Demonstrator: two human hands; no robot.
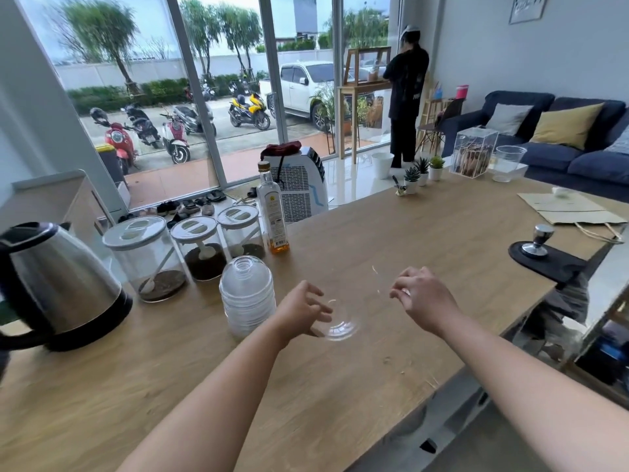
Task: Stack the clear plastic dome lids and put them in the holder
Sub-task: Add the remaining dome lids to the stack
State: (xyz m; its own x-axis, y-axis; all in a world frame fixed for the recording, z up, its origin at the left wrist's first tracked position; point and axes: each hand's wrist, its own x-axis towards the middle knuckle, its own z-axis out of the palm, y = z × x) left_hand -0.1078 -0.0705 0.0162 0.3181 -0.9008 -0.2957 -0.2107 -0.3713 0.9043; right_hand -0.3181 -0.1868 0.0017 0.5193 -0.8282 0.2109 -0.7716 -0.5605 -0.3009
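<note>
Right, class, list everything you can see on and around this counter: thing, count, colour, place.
dome lid stack: one, clear, counter centre-left
loose dome lid: one, clear, blurred, by the left fingers
kettle: one, steel and black, far left
jars: three, clear with white lids, behind the stack
bottle: one, clear, amber liquid at the bottom
tamper: one, metal, on black mat at right
potted plants: three, green, far edge
counter: one, wood
left hand: open
right hand: fingers curled
</note>
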